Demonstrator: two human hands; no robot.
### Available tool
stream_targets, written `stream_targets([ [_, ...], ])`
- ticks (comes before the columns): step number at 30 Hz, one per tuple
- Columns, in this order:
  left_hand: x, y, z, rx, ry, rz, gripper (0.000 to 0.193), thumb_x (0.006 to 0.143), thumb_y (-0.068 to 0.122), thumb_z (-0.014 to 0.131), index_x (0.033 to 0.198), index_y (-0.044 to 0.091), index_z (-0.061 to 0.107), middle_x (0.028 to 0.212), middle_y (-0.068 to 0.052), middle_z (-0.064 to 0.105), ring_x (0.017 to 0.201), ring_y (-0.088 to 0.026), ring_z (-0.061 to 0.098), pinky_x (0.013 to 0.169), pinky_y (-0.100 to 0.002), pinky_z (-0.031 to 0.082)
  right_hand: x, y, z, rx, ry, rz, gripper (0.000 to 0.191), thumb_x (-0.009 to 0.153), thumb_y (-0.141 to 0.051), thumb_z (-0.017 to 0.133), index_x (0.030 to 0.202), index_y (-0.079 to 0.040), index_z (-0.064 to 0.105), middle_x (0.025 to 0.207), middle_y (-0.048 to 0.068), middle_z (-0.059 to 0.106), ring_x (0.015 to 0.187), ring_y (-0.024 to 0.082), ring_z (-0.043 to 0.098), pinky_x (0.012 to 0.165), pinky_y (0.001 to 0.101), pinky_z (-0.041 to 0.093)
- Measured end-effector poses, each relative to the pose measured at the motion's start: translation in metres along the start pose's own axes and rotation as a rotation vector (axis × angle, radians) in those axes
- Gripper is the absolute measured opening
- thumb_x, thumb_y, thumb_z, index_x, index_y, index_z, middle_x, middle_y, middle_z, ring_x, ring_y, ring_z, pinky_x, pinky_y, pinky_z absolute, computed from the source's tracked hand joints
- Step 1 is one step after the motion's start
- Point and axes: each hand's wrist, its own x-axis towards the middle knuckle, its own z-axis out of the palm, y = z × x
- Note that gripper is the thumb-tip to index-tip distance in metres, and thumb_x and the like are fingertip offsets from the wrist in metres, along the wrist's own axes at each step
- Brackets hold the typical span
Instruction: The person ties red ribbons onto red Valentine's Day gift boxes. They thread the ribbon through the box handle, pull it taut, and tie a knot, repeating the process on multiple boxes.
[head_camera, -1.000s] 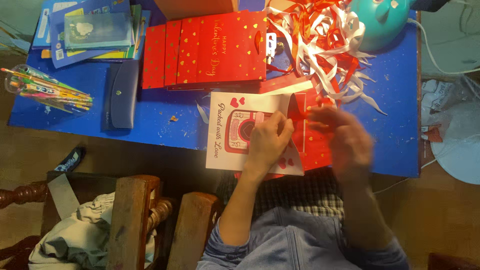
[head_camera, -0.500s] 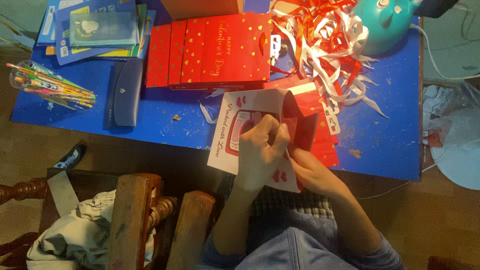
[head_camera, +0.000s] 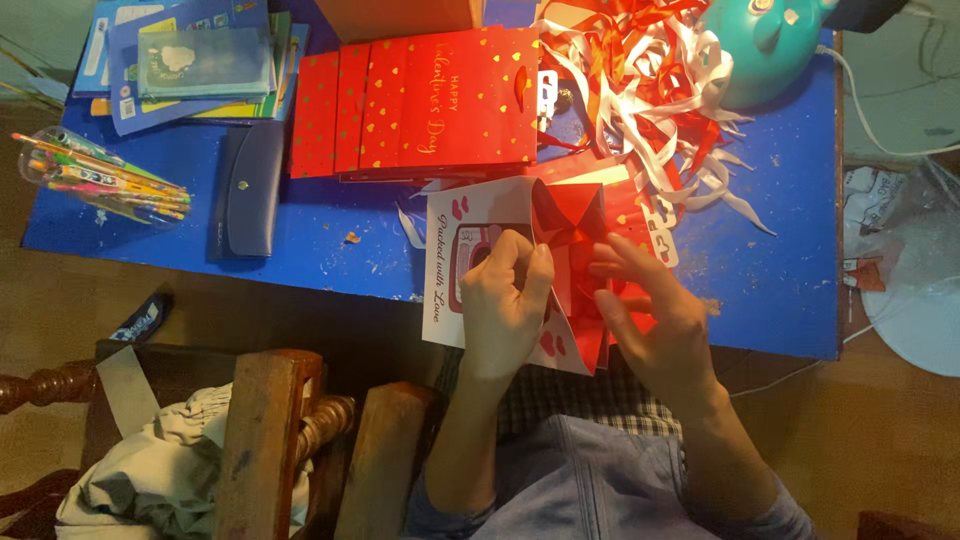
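On the blue table (head_camera: 790, 290), a white-and-red paper bag (head_camera: 445, 255) is pinched by the left hand (head_camera: 505, 305); its red inner fold (head_camera: 570, 215) is touched by the spread fingers of the right hand (head_camera: 655, 320).

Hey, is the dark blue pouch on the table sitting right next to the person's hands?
No, the dark blue pouch lies well left of the left hand, with bare blue table between them.
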Motion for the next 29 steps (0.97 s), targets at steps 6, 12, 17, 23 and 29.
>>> stream_targets([
  [6,-0.002,0.004,0.001,-0.014,0.012,0.045,0.029,0.104,0.021,0.058,0.081,0.003,0.054,0.056,-0.007,0.051,0.050,-0.015,0.048,0.051,-0.035,0.041,-0.003,0.010,0.006,-0.070,-0.181,0.073,0.043,0.097,-0.010,0.063,0.138,0.001,0.055,0.132,0.022,0.063,0.122,0.029,0.064,0.102,0.0366,0.053],
  [12,-0.002,0.004,-0.005,-0.043,0.013,0.028,0.029,0.104,0.020,0.057,0.081,0.004,0.053,0.057,-0.006,0.052,0.051,-0.013,0.049,0.051,-0.034,0.042,-0.005,0.020,0.010,0.046,-0.560,0.066,0.021,0.097,-0.009,0.063,0.117,-0.002,0.067,0.118,0.018,0.066,0.109,0.028,0.068,0.093,0.0358,0.057],
  [17,-0.001,0.004,-0.004,-0.011,0.039,0.016,0.030,0.103,0.020,0.058,0.079,0.004,0.051,0.054,-0.006,0.049,0.048,-0.012,0.046,0.048,-0.034,0.039,-0.004,0.010,-0.001,-0.003,-0.181,-0.194,0.032,0.093,-0.002,0.065,0.125,-0.001,0.067,0.133,0.020,0.067,0.121,0.029,0.067,0.097,0.0342,0.055],
  [23,-0.003,0.001,-0.003,-0.008,0.040,-0.002,0.031,0.103,0.021,0.058,0.078,0.005,0.051,0.053,-0.005,0.046,0.047,-0.011,0.043,0.046,-0.034,0.036,-0.003,-0.001,-0.016,-0.191,0.150,-0.165,0.027,0.098,-0.002,0.069,0.124,-0.009,0.069,0.127,0.015,0.067,0.111,0.026,0.070,0.094,0.0320,0.059],
  [29,-0.004,-0.003,-0.003,-0.017,0.055,0.039,0.030,0.104,0.021,0.058,0.080,0.005,0.051,0.054,-0.004,0.046,0.049,-0.012,0.043,0.048,-0.033,0.037,0.002,0.013,-0.016,-0.224,-0.219,-0.056,0.038,0.087,-0.013,0.077,0.124,-0.010,0.067,0.116,0.014,0.071,0.100,0.028,0.072,0.084,0.0361,0.056],
])
